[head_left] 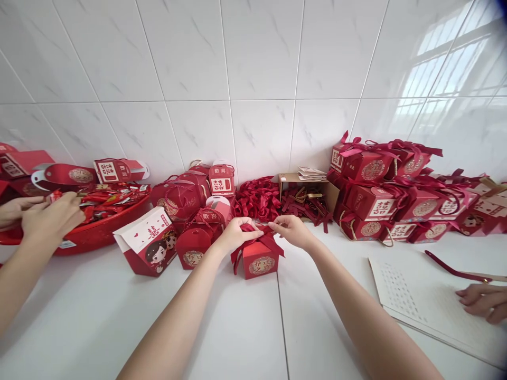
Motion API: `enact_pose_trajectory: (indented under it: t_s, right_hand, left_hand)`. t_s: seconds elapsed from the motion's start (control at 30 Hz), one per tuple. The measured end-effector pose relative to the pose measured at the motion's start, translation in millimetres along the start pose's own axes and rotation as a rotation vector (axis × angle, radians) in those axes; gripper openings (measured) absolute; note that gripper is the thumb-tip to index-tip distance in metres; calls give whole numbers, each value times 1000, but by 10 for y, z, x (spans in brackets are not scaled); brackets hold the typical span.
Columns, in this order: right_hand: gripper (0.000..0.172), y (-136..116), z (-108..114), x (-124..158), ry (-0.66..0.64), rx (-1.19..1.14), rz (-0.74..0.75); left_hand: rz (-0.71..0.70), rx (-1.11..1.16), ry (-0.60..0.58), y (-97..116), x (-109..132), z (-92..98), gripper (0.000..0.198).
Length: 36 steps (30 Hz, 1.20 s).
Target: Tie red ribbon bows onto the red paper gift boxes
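A small red gift box (260, 262) with a gold emblem stands on the white floor in the middle. A dark red ribbon (258, 235) lies across its top. My left hand (236, 231) pinches the ribbon's left side with closed fingers. My right hand (290, 227) pinches the ribbon's right end just above the box.
Another person's hands (47, 214) reach into a red basket of sweets (103, 228) at the left. A third person's hand (484, 300) rests on a printed sheet (415, 295) at the right. Finished ribboned boxes (380, 198) pile up at right; loose ribbons (257, 198) lie by the wall.
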State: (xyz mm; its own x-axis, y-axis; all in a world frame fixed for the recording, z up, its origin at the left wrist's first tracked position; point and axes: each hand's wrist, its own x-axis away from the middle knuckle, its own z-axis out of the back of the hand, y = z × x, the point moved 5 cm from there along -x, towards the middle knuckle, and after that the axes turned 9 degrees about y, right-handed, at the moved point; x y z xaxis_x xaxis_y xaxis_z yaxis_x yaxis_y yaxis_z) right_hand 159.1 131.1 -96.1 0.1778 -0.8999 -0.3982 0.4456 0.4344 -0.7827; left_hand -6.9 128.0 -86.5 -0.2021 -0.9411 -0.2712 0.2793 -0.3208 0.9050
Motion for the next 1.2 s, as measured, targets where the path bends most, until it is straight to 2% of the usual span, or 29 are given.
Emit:
enact_pose_trajectory:
  t_s: [0.3, 0.43, 0.5, 0.53, 0.63, 0.67, 0.73, 0.83, 0.9, 0.97, 1.03, 1.1, 1.13, 1.2]
  right_hand:
    - [29, 120, 4, -36, 97, 41, 63]
    - [32, 165, 17, 30, 66, -22, 67]
    - [33, 197, 1, 89, -19, -133, 60]
    - [40, 208, -29, 124, -103, -226, 48]
    - [94, 199, -174, 244, -391, -493, -8]
    - [104, 187, -220, 273, -444, -533, -24]
    - [103, 158, -275, 291, -436, -547, -37]
    - [87, 87, -203, 237, -303, -585, -51]
    - [80, 20, 54, 135, -120, -607, -48]
    - [72, -80, 544, 4, 172, -578, -1]
    - [62, -221, 1240, -78, 571, -451, 94]
    - [59, -367, 1961, -69, 909, -303, 168]
    - [56, -424, 2282, -45, 1011, -230, 196]
    - [59, -468, 2804, 47, 1136, -84, 245]
  left_hand:
    - [12, 1, -38, -123, -12, 3, 25]
    - [38, 41, -1, -147, -8, 32, 24]
    - [59, 75, 7, -150, -3, 34, 26]
    - [69, 96, 0, -150, -3, 28, 27]
    - [89, 166, -51, -154, -15, -4, 36]
    - [103, 202, -67, -162, -24, -13, 41]
    - [150, 308, -67, -191, -52, -11, 48]
    - [234, 515, 36, -239, -111, 58, 51]
    - [267, 640, 128, -270, -150, 114, 54]
    - [283, 707, 212, -326, -180, 137, 55]
    - [284, 669, 265, -424, -194, 93, 53]
    - [293, 577, 276, -561, -190, -21, 49]
    - [300, 544, 270, -633, -183, -92, 48]
    - [298, 491, 267, -756, -167, -216, 43]
